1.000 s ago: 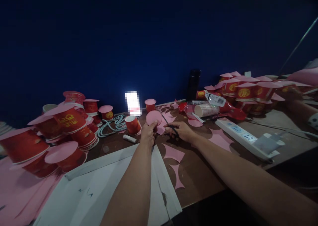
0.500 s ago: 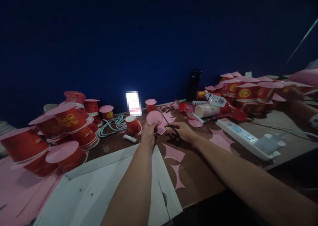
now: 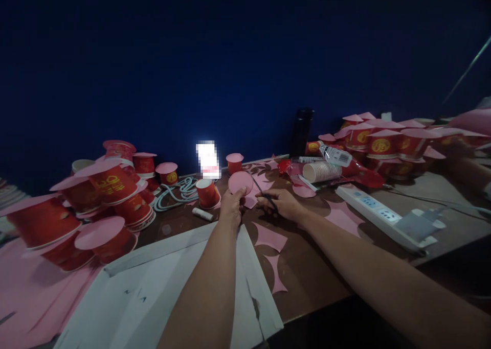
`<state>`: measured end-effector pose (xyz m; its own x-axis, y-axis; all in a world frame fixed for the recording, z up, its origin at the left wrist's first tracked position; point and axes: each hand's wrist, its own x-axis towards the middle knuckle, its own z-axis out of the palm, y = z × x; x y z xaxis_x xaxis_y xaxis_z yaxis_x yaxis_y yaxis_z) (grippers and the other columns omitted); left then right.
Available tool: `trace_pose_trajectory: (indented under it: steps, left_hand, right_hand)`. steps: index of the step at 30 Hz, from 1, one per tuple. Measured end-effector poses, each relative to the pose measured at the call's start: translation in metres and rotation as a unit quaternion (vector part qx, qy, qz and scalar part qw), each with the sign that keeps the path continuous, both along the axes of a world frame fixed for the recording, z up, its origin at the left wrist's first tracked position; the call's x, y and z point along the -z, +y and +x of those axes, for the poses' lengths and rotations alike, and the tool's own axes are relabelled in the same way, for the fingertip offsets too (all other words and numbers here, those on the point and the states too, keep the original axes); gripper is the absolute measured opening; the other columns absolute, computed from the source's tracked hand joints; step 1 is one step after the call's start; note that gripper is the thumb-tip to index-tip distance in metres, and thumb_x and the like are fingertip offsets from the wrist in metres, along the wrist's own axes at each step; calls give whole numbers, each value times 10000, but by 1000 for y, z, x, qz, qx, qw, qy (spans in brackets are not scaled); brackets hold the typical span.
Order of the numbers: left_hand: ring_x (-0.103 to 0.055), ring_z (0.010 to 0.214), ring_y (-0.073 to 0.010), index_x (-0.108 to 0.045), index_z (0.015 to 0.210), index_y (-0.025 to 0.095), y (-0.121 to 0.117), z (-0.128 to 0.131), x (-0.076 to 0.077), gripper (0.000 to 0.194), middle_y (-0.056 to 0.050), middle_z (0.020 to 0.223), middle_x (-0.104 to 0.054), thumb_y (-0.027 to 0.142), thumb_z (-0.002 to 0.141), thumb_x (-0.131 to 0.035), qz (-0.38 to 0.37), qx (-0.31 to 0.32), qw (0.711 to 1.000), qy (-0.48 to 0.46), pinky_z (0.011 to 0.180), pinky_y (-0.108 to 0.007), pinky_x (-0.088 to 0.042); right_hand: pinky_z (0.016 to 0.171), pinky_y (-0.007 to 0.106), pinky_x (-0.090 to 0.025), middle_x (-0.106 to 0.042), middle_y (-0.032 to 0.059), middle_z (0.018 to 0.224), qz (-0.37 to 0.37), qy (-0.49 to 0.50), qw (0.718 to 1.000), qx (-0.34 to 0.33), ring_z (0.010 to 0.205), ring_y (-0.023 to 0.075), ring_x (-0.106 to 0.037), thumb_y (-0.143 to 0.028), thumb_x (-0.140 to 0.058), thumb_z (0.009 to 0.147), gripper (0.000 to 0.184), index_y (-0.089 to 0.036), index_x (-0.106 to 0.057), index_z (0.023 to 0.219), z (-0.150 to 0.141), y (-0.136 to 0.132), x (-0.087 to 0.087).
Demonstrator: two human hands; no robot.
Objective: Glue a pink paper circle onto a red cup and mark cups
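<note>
Between the thumb and fingers of my left hand (image 3: pixel 232 206) is a round pink paper disc (image 3: pixel 241 182), held up over the table. My right hand (image 3: pixel 283 204) is closed round the dark handles of a pair of scissors (image 3: pixel 262 189), whose blades point up and left beside the disc. Pink paper offcuts (image 3: pixel 264 178) lie behind and under the hands. A red paper cup (image 3: pixel 207 193) with an open white rim stands left of my left hand. Just behind the disc, another red cup (image 3: pixel 235 166) is topped with a pink disc.
Red cups with pink discs are stacked at left (image 3: pixel 111 183) and right (image 3: pixel 381 143). A white power strip (image 3: pixel 378 213), a sleeve of paper cups (image 3: pixel 321 172) and a black bottle (image 3: pixel 302 132) stand at right. A white board (image 3: pixel 153 287) lies in front. Another person's arm (image 3: pixel 468 167) shows at far right.
The whole view has shifted slightly, so things appear a little further right. Both hands keep their hold on the paper disc and the scissors.
</note>
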<state>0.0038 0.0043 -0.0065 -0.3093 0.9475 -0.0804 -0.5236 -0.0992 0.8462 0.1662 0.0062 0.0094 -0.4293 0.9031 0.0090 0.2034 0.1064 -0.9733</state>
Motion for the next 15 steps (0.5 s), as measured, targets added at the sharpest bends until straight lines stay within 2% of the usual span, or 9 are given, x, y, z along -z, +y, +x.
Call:
trace_pose_trajectory:
  steps: [7,15]
  left_hand:
    - [-503,470,-76,-599,833,146,-1,0,-3,429,28,627,-606,263,470,-795,-9,-6,1000,-5,471,-209,-376]
    - [-492,467,-59,-582,805,158,0,-1,-5,387,49,590,-562,258,496,-792,-3,-42,999,-14,458,-181,-370]
  right_hand:
    - [369,162,-354,-592,-8,584,17,-5,1000,1,490,93,-515,-501,-677,724,473,-150,-684,1041,1,2,4]
    - [361,167,-340,-549,-27,551,19,16,1000,10,471,84,-480,-489,-685,713,443,-140,-693,986,1,3,3]
